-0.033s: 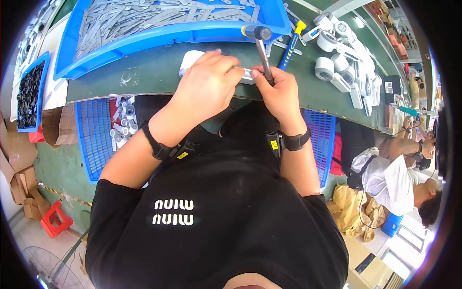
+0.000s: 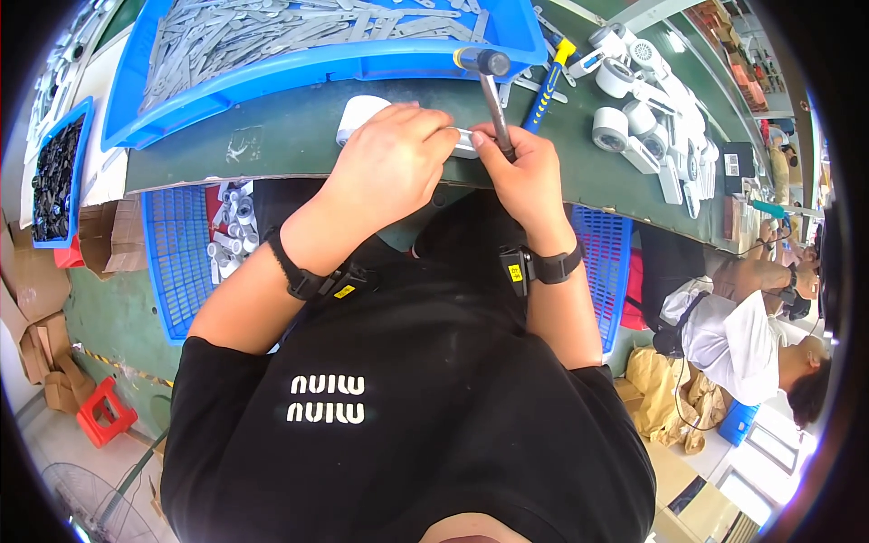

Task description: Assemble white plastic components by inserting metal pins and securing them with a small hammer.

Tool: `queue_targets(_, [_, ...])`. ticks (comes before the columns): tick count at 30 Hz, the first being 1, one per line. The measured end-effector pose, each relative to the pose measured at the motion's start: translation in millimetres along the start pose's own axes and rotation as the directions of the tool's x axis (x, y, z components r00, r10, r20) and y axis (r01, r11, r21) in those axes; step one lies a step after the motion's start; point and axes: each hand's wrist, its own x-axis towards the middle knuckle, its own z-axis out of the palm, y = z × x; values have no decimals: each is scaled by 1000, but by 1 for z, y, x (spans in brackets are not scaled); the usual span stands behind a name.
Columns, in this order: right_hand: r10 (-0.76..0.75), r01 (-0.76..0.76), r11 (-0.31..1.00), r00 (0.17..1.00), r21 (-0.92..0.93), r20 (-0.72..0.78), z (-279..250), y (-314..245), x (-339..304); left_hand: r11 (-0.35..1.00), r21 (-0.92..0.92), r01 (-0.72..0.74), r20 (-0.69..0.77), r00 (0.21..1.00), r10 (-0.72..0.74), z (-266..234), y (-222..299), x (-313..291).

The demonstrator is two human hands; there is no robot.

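My left hand [image 2: 391,149] is closed over a white plastic part [image 2: 358,114] with a rounded head and a straight handle, on the near edge of the green table. Its fingertips press on the handle, hiding the middle of it. In my right hand [image 2: 525,172] a hammer [image 2: 495,90] stands nearly upright, its metal shaft rising from the fist and its head on top. The right thumb also lies at the end of the white handle.
A blue bin [image 2: 362,63] of flat grey strips stands behind my hands. Farther right lie a blue-and-yellow-handled tool [image 2: 543,95] and a pile of white round-headed parts [image 2: 647,118]. A blue tray [image 2: 59,172] of small black pieces is at far left. A person [image 2: 733,335] works at right.
The fingers of my left hand have curled down slightly on the white part. My right hand and the hammer look unmoved.
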Motion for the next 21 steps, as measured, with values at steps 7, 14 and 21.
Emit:
queue_targets(7, [-14,14,1000,1000,15,-6,1,2,0,999,-23,39,32,999,-39,7,-2,-1])
queue_targets(14, [-50,51,999,998,16,-46,5,11,-5,998,-48,38,10,999,-38,10,1,3])
queue_targets(21, [-106,112,934,994,340,-36,-27,7,-58,996,-52,69,4,998,-69,9,-2,0])
